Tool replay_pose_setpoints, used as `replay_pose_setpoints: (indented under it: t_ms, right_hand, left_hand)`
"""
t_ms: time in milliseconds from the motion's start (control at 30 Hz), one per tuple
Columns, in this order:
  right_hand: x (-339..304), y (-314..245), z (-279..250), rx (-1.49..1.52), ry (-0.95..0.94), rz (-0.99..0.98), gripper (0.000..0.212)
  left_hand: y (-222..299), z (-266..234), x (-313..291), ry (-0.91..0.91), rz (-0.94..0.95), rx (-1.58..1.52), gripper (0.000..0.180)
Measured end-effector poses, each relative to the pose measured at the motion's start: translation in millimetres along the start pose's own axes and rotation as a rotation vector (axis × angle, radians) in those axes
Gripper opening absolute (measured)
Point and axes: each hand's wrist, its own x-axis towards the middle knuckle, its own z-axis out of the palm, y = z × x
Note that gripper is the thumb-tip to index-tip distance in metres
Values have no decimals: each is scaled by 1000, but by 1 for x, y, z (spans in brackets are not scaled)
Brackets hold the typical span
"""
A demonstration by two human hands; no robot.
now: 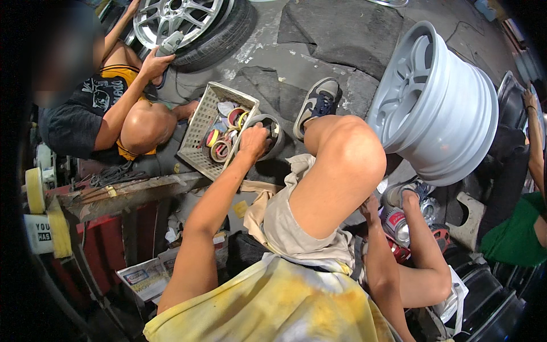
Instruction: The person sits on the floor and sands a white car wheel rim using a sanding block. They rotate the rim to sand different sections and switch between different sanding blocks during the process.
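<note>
Head view: my left hand [254,141] curls at the grey tub [277,149]'s rim; whether it grips, I cannot tell. The basket [194,141] of tape rolls [221,150] stands beside it, probably for easy reach. My leg [336,171] hides my right hand [370,207]'s state.

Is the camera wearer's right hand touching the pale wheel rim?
Apart. The head view shows a gap between the right hand and the pale wheel rim, with a shoe in it.

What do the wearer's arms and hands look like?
The left hand is bare, no glove or wristband showing; the right hand, partly hidden, looks ungloved. No sleeve covers the left forearm or right forearm. The shirt is blotchy yellow and white.
</note>
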Motion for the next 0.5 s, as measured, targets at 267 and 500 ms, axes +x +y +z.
replay_pose_setpoints:
  t_ms: [267, 500]
  right_hand:
    - [0, 5, 3, -43, -11, 70, 28]
    - [3, 17, 9, -118, -90, 12, 28]
  left_hand:
    - [-14, 40, 36, -40, -41, 70, 15]
    - [-50, 12, -5, 88, -369, -601, 26]
